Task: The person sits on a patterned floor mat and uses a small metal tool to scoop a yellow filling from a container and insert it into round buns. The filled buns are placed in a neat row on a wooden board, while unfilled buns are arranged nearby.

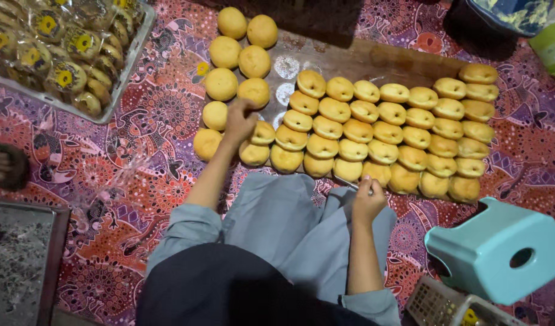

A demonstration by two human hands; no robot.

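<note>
Sitting upper left, clear tray (130, 63) holds wrapped buns (65, 77) (yellow round labels).

Round golden buns (374, 130) in tight overlapping rows on a wooden board (350, 60).

Clear wrapped buns (66, 54) with yellow round labels fill the top-left tray (133, 51).

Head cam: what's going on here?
A person sits on a patterned mat before a board covered with rows of yellow buns. The left hand reaches to a bun at the left end of the rows, beside a separate double column of whole buns. The right hand holds a thin metal tool near the front row. A tray of wrapped buns sits top left, a teal stool at right.
</note>
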